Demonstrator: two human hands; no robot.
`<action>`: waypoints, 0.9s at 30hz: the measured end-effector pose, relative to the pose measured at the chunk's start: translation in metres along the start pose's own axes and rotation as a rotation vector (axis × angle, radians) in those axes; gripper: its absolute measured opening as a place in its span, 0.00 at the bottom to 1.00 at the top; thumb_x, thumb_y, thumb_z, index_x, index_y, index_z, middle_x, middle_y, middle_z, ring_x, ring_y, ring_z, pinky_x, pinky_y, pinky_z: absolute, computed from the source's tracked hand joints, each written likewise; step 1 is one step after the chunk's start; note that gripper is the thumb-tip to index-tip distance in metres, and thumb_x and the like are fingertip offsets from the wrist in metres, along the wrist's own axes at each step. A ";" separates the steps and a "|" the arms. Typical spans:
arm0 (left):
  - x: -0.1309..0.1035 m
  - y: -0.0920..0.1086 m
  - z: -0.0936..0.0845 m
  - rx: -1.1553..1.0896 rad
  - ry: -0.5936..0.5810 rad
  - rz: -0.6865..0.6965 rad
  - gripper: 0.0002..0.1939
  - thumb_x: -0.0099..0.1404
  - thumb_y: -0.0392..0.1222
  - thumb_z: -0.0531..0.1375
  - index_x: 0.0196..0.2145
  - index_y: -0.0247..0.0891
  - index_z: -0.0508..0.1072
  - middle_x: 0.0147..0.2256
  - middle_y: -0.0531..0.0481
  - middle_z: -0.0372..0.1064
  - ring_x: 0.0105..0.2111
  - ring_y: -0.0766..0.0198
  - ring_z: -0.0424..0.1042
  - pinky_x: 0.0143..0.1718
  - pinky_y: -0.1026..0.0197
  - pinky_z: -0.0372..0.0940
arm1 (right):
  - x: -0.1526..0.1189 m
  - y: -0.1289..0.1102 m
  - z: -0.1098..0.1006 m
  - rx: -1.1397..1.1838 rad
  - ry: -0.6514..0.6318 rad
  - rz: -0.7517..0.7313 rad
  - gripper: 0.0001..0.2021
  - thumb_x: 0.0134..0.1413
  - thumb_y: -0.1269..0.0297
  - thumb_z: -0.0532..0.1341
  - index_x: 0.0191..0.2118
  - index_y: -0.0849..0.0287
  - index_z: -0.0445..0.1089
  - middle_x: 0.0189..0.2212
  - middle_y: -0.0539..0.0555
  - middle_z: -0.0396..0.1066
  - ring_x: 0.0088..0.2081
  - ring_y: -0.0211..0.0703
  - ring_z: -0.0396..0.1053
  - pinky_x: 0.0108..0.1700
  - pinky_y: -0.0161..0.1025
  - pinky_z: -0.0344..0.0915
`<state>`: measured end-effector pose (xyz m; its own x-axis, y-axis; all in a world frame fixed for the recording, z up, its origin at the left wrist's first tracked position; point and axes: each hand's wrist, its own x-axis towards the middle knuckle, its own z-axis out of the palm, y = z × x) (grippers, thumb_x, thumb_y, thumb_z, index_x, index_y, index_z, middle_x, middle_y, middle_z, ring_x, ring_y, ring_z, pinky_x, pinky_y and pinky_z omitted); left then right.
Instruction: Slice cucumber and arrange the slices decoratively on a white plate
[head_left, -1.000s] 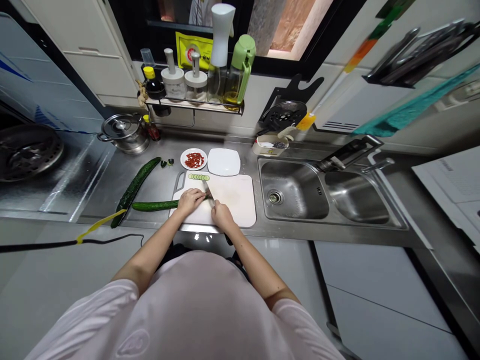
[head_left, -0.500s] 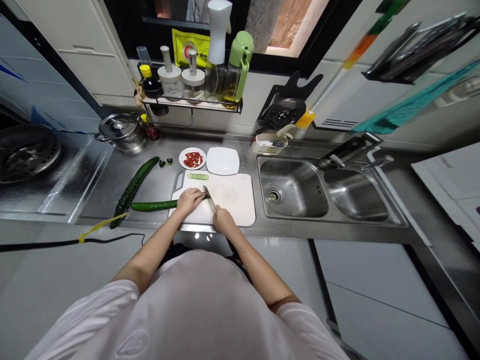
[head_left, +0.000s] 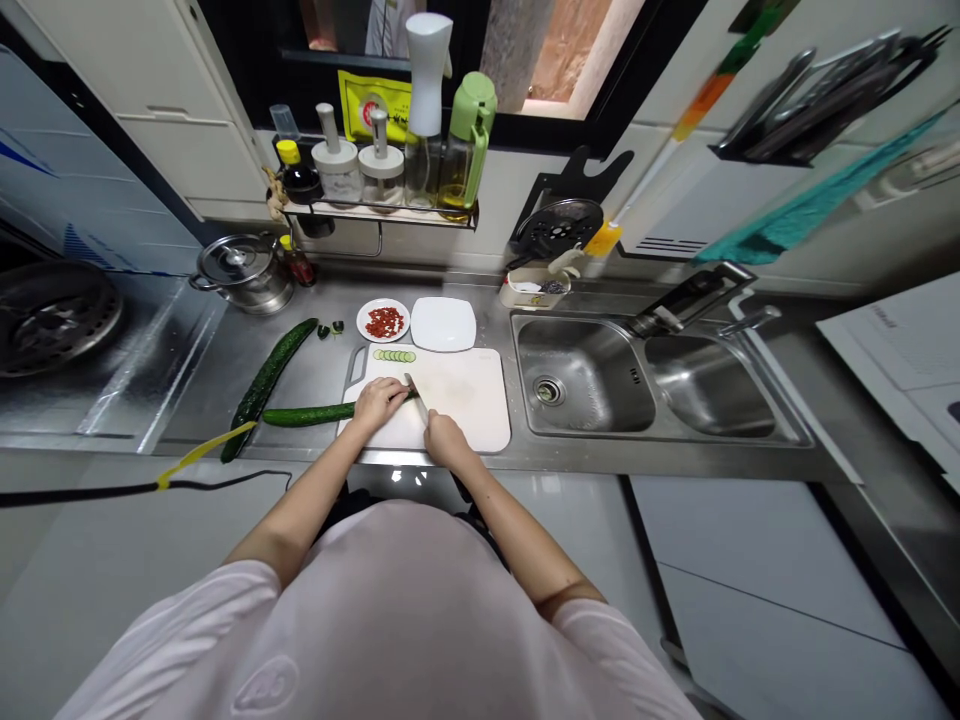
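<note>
A long green cucumber lies across the left edge of a white cutting board. My left hand is closed over its right part, holding it against the board. In my right hand is the handle of a kitchen knife, whose blade stands at the cucumber's right end, close to my left fingertips. Several cucumber slices lie in an overlapping row along the board's top edge. A second whole cucumber rests on the steel counter to the left, with small cut-off ends near its tip.
Behind the board stand a plate of chopped red pieces and a white plate. A double sink is to the right. A lidded pot stands back left, and a rack of bottles and jars hangs above the counter.
The view has shifted slightly. Both hands, the knife and the cucumber keep nearly the same places on the board.
</note>
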<state>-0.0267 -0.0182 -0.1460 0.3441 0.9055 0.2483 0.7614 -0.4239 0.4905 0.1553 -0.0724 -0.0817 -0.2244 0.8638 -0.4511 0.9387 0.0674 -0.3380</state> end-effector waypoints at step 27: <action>0.003 -0.001 -0.002 -0.010 -0.018 -0.021 0.13 0.67 0.46 0.53 0.41 0.43 0.77 0.39 0.47 0.73 0.42 0.59 0.69 0.47 0.55 0.62 | 0.004 -0.006 -0.003 0.016 -0.023 0.018 0.11 0.58 0.74 0.52 0.47 0.63 0.63 0.42 0.64 0.71 0.44 0.49 0.70 0.43 0.39 0.63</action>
<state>-0.0276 -0.0147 -0.1439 0.3377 0.9145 0.2229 0.7634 -0.4046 0.5035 0.1493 -0.0682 -0.0793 -0.2138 0.8530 -0.4761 0.9384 0.0438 -0.3428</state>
